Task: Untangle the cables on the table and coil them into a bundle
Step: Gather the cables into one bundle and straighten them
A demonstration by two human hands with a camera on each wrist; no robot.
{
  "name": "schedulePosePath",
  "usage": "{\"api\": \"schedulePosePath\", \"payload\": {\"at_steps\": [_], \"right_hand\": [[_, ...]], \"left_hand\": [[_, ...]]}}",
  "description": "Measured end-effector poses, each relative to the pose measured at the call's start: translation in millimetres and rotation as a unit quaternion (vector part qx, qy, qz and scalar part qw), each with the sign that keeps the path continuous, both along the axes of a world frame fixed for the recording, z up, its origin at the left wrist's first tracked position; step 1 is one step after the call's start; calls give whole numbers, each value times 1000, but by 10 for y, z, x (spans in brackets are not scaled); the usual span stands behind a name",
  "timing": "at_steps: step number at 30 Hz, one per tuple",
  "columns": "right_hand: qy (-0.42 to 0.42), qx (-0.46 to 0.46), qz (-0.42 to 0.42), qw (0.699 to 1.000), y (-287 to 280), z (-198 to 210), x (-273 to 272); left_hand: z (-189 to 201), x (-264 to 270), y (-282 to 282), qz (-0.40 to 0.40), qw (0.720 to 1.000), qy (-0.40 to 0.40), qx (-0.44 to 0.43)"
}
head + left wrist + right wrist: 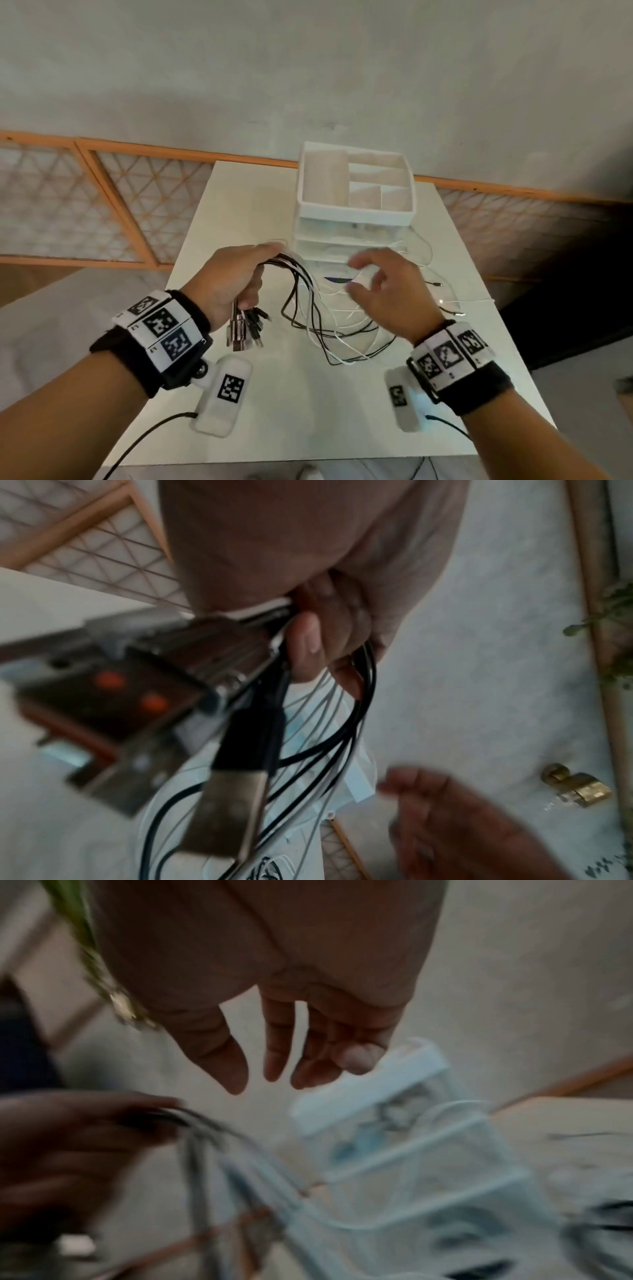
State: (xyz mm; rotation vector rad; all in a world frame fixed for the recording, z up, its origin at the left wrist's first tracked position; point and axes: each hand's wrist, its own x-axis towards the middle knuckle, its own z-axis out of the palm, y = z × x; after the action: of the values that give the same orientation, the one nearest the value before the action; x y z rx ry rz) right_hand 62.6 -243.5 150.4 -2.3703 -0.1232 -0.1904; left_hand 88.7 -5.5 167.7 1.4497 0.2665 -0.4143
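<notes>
My left hand (236, 274) grips a bunch of black and white cables (322, 315) near their plug ends. The USB plugs (245, 329) hang below its fist, seen close and blurred in the left wrist view as cables (342, 723) and plugs (226, 813). The cables loop down from the fist onto the white table (301, 404) in a loose tangle. My right hand (373, 277) hovers above the tangle, fingers loosely spread and holding nothing. In the right wrist view, my right hand (274, 1069) shows relaxed, empty fingers, and the cables (212, 1131) are blurred.
A white drawer organiser (356, 198) with an open compartmented top stands at the table's far side, right behind the cables. Thin cable ends (448, 305) trail toward the right edge. Two white tagged units (224, 394) hang by my wrists. An orange-framed lattice (102, 202) lies beyond the table.
</notes>
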Motion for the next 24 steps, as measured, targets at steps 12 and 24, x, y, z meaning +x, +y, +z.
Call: {"api": "schedulePosePath", "payload": {"at_steps": [12,24], "right_hand": [[3,-4,9,1000,256,-463,12],[133,-71,-152,977,-1196,-681,346]], "left_hand": [[150,-151,-354,30,999,-35,-21],[425,-72,-333,76,988,-84,-106]]}}
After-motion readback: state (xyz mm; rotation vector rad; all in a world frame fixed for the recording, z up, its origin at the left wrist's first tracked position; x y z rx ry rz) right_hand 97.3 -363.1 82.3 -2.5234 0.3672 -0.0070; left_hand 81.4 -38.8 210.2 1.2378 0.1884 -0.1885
